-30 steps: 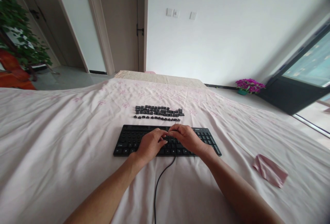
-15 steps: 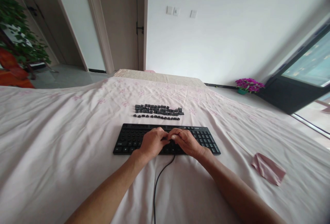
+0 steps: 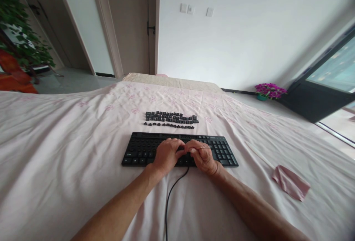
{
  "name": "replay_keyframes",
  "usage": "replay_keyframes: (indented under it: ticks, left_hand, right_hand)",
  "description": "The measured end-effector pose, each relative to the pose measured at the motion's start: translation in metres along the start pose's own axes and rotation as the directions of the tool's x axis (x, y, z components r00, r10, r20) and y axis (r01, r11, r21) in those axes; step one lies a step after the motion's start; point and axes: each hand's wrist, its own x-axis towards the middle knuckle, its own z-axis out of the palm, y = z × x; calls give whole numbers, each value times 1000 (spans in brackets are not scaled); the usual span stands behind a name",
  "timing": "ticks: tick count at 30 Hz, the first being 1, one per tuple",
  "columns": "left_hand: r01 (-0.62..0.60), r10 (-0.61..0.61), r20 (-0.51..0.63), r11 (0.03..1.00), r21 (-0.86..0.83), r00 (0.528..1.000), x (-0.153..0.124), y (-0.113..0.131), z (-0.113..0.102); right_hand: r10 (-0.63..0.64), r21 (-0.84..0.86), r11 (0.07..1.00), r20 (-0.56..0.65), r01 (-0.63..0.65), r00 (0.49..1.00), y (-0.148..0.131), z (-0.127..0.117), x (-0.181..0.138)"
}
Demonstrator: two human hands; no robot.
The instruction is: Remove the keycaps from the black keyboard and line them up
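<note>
a black keyboard [image 3: 144,148] lies on a bed [image 3: 69,152] under a pale pink sheet. the left hand [image 3: 166,154] and right hand [image 3: 202,155] rest on its middle keys, fingertips meeting. its cable [image 3: 170,196] runs toward the camera. rows of loose keycaps [image 3: 170,119] lie just beyond the keyboard. a pink cloth [image 3: 290,182] lies well to the right. purple flowers [image 3: 267,90] stand by the window [image 3: 330,74]; a plant [image 3: 19,37] is far left.

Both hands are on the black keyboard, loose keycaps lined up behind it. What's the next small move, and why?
Probably lift one more keycap: both hands, left and right, pinch together mid-keyboard, and the removed keycaps lie in rows behind it.
</note>
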Motion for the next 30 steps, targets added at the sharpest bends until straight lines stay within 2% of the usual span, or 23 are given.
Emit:
replay_keyframes:
  ticks: [4,8,11,13,18,23,27,29,30]
  left_hand:
    - [53,-54,-5,991,-120,999,-1,2,-2]
    - [145,-153,-15,961,-237,988,0,1,-5]
    - [191,-220,-55,928,-320,974,3,-4,-5]
    - [202,-245,-72,906,-371,967,4,-8,-4]
    - [150,-241,-103,831,-535,965,4,-16,-1]
    - [128,-243,-89,748,-652,966,5,-17,0]
    - [138,-266,-120,775,-617,957,7,-18,0]
    - [143,-266,-139,808,-572,954,7,-18,0]
    - [142,-260,-141,822,-552,955,7,-17,-1]
  right_hand:
    - [-64,-76,995,18,65,998,-6,0,3]
    - [-136,-320,935,78,154,988,-19,-6,12]
    - [-143,-393,906,73,160,987,-27,-13,21]
    - [-90,-395,912,73,112,993,-29,-16,28]
    - [168,-466,878,93,-106,981,-21,-8,36]
    - [243,-482,861,104,-165,964,-7,2,35]
    - [326,-431,856,25,-284,945,17,-8,54]
    - [416,-458,800,-44,-388,908,36,-19,72]
    - [469,-503,743,-79,-442,879,46,-25,83]
